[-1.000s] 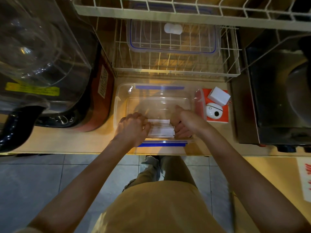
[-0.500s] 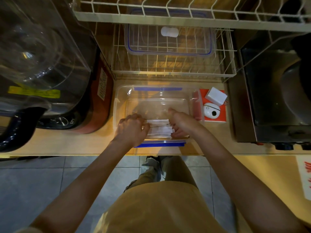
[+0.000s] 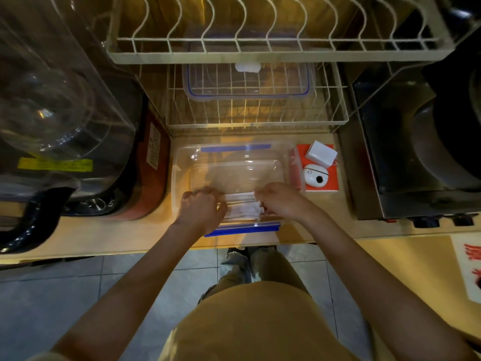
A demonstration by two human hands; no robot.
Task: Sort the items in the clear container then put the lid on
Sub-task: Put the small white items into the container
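Resting on the bench (image 3: pixel 109 238), one clear container (image 3: pixel 182 175) holds one stack of white packets (image 3: pixel 242 208) at its near wall. Two hands work inside: the left hand (image 3: pixel 199 211) and right hand (image 3: pixel 282 201) each close their grip on an opposite end of the stack. One clear lid (image 3: pixel 248 82) lies on the wire rack (image 3: pixel 255 118) behind the container. One orange box (image 3: pixel 330 185) sits just right of the container.

views: one, head-worn, wide-angle | aim: steeply down and forward over the counter (image 3: pixel 78 238) front edge | near: left hand (image 3: pixel 200 211) and right hand (image 3: pixel 282 200) close below the lens, mid-frame | far: wire rack (image 3: pixel 260 53) along the top | bottom: own torso and floor tiles | shared overlap: none, single view
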